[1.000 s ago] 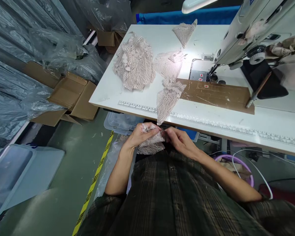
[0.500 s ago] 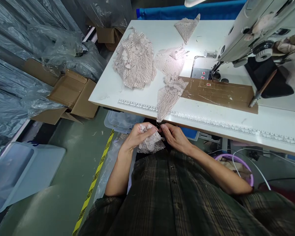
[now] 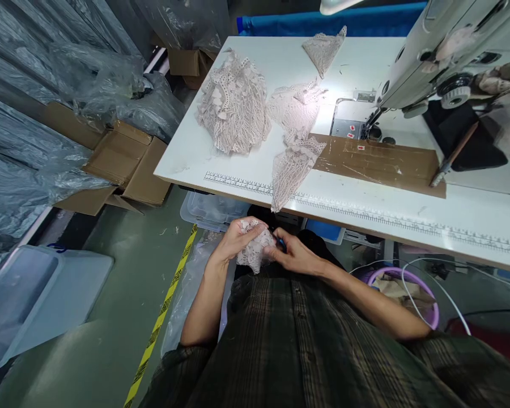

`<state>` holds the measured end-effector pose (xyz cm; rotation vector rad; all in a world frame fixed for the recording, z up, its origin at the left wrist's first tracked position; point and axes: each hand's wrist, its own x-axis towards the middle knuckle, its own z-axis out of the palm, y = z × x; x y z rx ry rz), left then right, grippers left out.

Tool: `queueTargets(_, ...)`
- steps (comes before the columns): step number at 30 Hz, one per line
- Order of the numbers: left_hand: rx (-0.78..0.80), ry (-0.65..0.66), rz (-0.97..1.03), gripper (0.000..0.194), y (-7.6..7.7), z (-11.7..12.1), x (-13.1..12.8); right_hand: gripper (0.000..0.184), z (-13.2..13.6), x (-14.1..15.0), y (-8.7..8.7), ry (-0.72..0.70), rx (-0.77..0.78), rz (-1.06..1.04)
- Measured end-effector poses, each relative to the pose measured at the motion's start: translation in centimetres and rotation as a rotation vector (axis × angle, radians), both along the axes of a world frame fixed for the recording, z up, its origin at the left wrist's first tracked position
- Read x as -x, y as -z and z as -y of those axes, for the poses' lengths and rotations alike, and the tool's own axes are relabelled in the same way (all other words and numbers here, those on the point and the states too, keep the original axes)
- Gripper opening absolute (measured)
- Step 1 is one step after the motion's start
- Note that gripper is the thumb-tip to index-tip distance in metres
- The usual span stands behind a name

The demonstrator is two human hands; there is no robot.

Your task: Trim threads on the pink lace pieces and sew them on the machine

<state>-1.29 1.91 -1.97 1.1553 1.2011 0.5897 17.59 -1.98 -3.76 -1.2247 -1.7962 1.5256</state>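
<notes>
Bunched in my left hand (image 3: 233, 241) is a piece of pale pink lace (image 3: 255, 246), its fingers closed round the cloth just in front of the table edge. My right hand (image 3: 296, 253) is closed beside the lace, its fingertips at the fabric's right side. A small blue tool (image 3: 281, 245) shows in the right hand, mostly hidden by the fingers; its kind cannot be made out. On the table above my hands, one lace piece (image 3: 295, 167) hangs its tip at the front edge. More lace (image 3: 297, 107) joins it, next to a large lace pile (image 3: 236, 107).
A sewing machine (image 3: 433, 62) stands at the right of the white table (image 3: 182, 153). Brown cardboard (image 3: 378, 167) lies before it, under a wooden-handled tool (image 3: 454, 153). Open cartons (image 3: 119, 153) and a plastic bin (image 3: 68, 294) are at left; a purple basket (image 3: 434, 311) sits under the table.
My right hand has moved slightly down and turned, and a blue part now shows in it. The lace in my left hand has shifted, with its lower edge now gathered differently.
</notes>
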Motion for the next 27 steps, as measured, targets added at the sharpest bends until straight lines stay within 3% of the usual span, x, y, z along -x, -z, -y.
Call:
queueTargets(4, -0.095, -0.037, -0.269, 0.041, 4.3, -0.4, 1.3, 0.026, 1.0, -0.1, 1.7, -0.045, -0.046, 0.275)
queueTargets(7, -0.146, -0.069, -0.327, 0.043, 5.9, -0.8, 1.7, 0.018, 0.9, -0.9, 1.7, -0.009, -0.090, 0.378)
queueTargets(10, -0.195, -0.059, -0.301, 0.051, 4.8, -0.9, 1.1, 0.011, 0.4, -1.9, 0.5, 0.040, -0.140, 0.304)
queueTargets(15, -0.158, 0.122, 0.055, 0.056, -1.0, -1.1, -1.8, 0.009, 0.2, -2.6, -2.7, 0.189, -0.292, -0.013)
queueTargets(18, -0.214, 0.021, 0.075, 0.051, -3.1, -1.2, -3.6, 0.007, 0.5, -2.6, -4.3, 0.303, -0.433, -0.139)
queueTargets(20, -0.283, 0.037, -0.009, 0.045, -3.1, -0.9, -4.0, 0.008, 0.9, -2.7, -5.2, 0.360, -0.530, -0.176)
queueTargets(24, -0.395, 0.508, -0.347, 0.033, -1.2, 0.7, -2.6, 0.007, 1.6, -3.5, -6.0, 0.433, -0.643, -0.212)
queueTargets(27, -0.439, 0.672, -0.640, 0.020, -0.2, 2.5, -0.9, 0.004, 1.9, -3.8, -5.5, 0.438, -0.599, -0.203)
